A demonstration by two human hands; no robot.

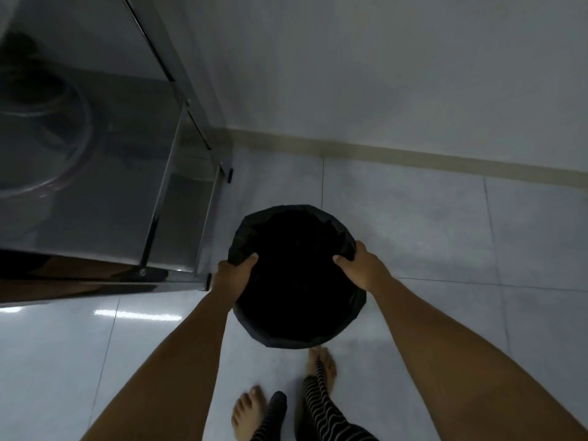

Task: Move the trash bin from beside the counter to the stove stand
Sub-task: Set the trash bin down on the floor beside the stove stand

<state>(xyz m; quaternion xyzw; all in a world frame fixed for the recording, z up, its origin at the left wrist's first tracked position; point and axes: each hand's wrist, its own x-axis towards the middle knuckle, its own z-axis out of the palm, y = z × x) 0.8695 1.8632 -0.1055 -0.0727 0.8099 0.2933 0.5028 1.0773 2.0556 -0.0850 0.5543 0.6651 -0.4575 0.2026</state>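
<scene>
Two hands, left hand and right hand, on trash bin rim

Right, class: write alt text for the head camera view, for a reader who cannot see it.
Seen from above, a person's left hand and right hand grip opposite rims of a round trash bin lined with a black bag, over a pale tiled floor. A steel stand is to its left, and the person's bare feet show below.

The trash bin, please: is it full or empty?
Cannot tell. The trash bin stands open, without a lid, but its black-lined inside is too dark to show any contents.
</scene>
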